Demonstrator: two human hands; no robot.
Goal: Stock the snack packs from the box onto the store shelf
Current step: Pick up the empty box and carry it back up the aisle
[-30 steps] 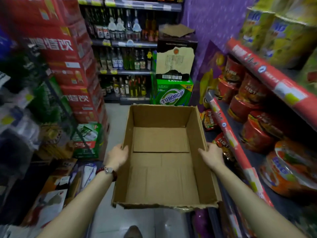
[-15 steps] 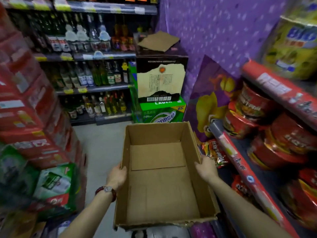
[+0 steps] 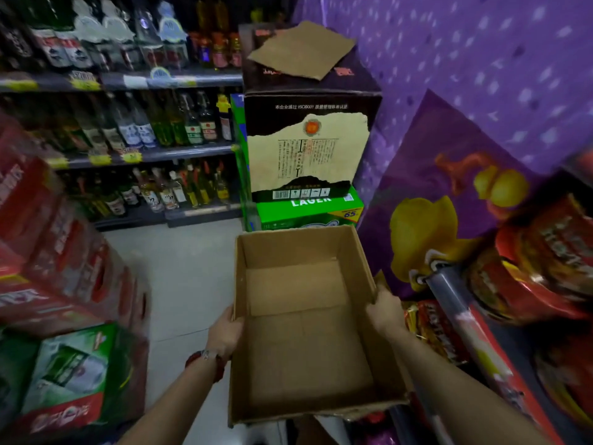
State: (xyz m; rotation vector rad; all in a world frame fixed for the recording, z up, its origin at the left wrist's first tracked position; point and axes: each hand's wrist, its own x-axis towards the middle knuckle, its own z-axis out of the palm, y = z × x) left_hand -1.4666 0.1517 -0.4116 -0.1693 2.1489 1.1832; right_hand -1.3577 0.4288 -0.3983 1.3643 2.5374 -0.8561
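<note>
An open brown cardboard box [image 3: 308, 332] is held in front of me above the aisle floor, and its inside shows only bare cardboard. My left hand [image 3: 224, 335] grips its left wall, thumb over the rim. My right hand [image 3: 383, 311] grips the right wall the same way. Red snack packs [image 3: 532, 261] lie on the store shelf [image 3: 471, 329] at the right, behind its red price rail. More red packs [image 3: 433, 329] sit lower, just right of the box.
Stacked drink cartons, a dark one [image 3: 309, 136] on a green lager case [image 3: 308, 213], stand straight ahead with a cardboard scrap on top. Bottle shelves [image 3: 128, 155] fill the back left. Red and green cases [image 3: 64, 316] line the left. Grey floor [image 3: 186, 277] runs between.
The view has swung to the right and forward, toward the stacked cartons and purple wall. Both hands keep their grip on the box, which has travelled with me.
</note>
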